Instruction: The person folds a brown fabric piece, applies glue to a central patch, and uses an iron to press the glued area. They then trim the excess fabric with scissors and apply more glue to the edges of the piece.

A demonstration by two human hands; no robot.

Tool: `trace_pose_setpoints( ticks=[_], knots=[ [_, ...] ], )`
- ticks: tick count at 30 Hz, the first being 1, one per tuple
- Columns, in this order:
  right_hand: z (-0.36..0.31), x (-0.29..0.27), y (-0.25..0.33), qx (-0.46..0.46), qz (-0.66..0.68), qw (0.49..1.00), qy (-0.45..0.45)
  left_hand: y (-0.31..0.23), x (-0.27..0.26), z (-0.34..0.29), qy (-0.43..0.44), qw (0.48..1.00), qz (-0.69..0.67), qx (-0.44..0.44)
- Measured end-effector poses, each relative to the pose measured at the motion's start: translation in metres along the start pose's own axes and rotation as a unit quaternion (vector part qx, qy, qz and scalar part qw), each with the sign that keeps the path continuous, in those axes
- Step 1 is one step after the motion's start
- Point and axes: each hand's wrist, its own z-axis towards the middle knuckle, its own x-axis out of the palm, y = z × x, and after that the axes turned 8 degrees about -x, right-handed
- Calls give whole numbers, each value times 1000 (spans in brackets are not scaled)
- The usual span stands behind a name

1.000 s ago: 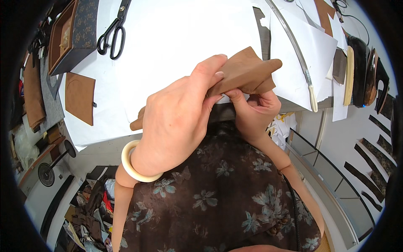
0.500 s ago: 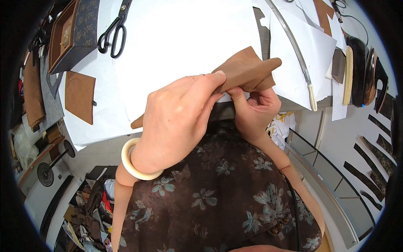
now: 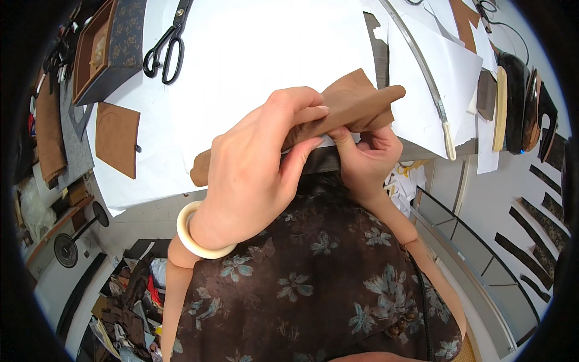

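Fingers (image 3: 341, 135) of the right hand (image 3: 373, 163) are pinching the near edge of a brown cloth (image 3: 353, 102), the thumb showing and the other tips curling out of sight beneath. Those of the left hand (image 3: 244, 157) are bending over the cloth from above, with the thumb lying below; whether they are pressing on it cannot be told. The cloth is hanging slantwise over the table's near edge, its middle disappearing behind the left hand. A brown end is showing beyond that hand, probably belonging to the same piece, though the join is hidden.

The table (image 3: 381, 66) is lying mostly covered by white paper (image 3: 253, 54), its dark surface showing only in strips. Below, a dark flowered garment (image 3: 295, 253) is filling the lower middle and running off the bottom edge. A patterned box (image 3: 126, 45) is standing open at the upper left, its top corner being cut off. On the right, a curved metal strip (image 3: 419, 57) is running out at the top. Black scissors (image 3: 173, 57) are losing their blade tips there too. Left of the hands, a flat brown piece (image 3: 117, 142) is lying on the paper. A cream bangle (image 3: 188, 232) is circling the left wrist. One small dark tab (image 3: 139, 148) is sticking out from the flat piece, too tiny to identify.
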Motion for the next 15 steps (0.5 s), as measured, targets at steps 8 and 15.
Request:
trace_pose_setpoints(
  ticks=[8,15],
  knots=[
    [0,-1,1,-4,-13,1000,5,0,-1,2,-6,1000,-4,3],
    [3,-1,6,20,-20,1000,8,2,-4,5,25,999,18,20]
  ],
)
